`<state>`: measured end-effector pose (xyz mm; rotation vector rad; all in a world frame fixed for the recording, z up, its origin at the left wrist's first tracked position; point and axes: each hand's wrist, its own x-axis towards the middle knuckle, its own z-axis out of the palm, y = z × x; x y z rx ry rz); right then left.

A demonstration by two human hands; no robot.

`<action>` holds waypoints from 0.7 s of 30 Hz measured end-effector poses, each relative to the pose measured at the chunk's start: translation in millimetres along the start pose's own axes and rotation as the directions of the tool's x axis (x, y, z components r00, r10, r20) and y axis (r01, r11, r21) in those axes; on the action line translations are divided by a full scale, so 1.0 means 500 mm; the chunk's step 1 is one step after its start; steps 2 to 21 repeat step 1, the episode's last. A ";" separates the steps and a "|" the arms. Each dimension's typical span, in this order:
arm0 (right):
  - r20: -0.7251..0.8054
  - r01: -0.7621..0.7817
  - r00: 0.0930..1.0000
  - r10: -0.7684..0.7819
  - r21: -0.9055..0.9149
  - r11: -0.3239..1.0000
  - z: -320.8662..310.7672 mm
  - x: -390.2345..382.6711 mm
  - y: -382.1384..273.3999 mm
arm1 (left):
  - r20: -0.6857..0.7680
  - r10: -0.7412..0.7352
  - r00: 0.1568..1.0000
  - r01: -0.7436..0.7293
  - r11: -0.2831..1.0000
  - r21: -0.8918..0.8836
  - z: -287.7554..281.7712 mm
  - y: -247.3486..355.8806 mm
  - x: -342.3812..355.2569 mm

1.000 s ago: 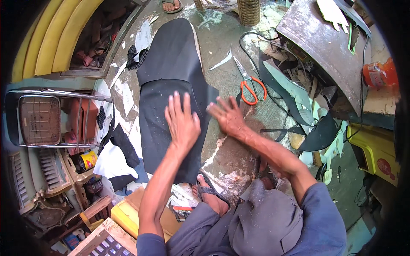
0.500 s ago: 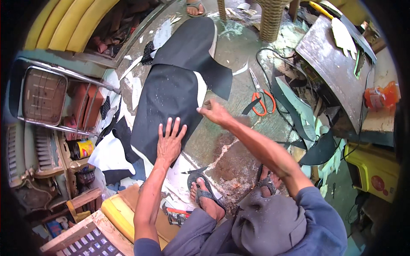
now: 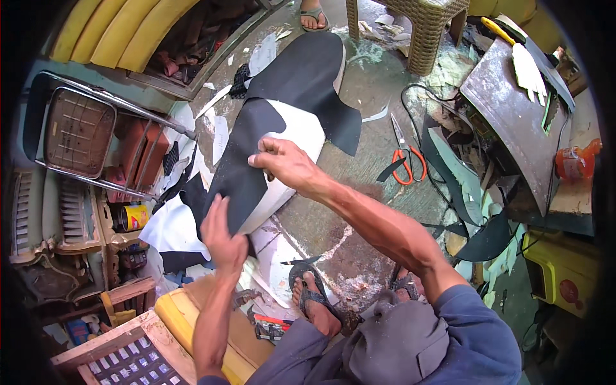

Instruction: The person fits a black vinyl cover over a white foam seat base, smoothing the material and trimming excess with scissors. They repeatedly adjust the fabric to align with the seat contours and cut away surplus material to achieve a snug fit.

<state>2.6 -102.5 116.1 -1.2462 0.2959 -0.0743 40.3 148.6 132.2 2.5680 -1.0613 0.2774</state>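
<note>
On the floor lies a long black sheet [image 3: 231,160], leather-like, partly turned back off a white piece [image 3: 301,128] under it. My right hand [image 3: 285,163] is closed in a pinch at the sheet's turned-back edge, above the white piece. My left hand [image 3: 224,240], slightly blurred, has its fingers stretched out over the sheet's near left edge; I cannot tell how firmly it touches. A second black piece with a rounded far end [image 3: 301,70] stretches beyond. To the right of these sit orange-handled scissors [image 3: 408,163], lying on the floor with blades apart.
White and black scraps [image 3: 173,224] litter the floor at left, beside a metal-framed chair [image 3: 80,131]. A woven plastic stool [image 3: 423,38] stands at the far side. At right are a dark panel [image 3: 513,115] with a white glove [image 3: 527,70], an orange bottle [image 3: 575,160] and a yellow container [image 3: 561,269].
My right hand has moved left, drawing the black sheet's right edge over and baring the white piece. My left hand has lifted from lying flat and shifted left and nearer.
</note>
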 end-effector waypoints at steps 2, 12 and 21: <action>-0.003 0.004 1.000 -0.004 0.001 1.000 -0.003 -0.001 -0.005 | 0.084 0.049 0.995 -0.051 0.998 0.029 -0.056 -0.010 -0.005; -0.003 0.004 1.000 -0.004 0.001 1.000 -0.003 -0.001 -0.005 | 0.084 0.049 0.995 -0.051 0.998 0.029 -0.056 -0.010 -0.005; -0.003 0.004 1.000 -0.004 0.001 1.000 -0.003 -0.001 -0.005 | 0.084 0.049 0.995 -0.051 0.998 0.029 -0.056 -0.010 -0.005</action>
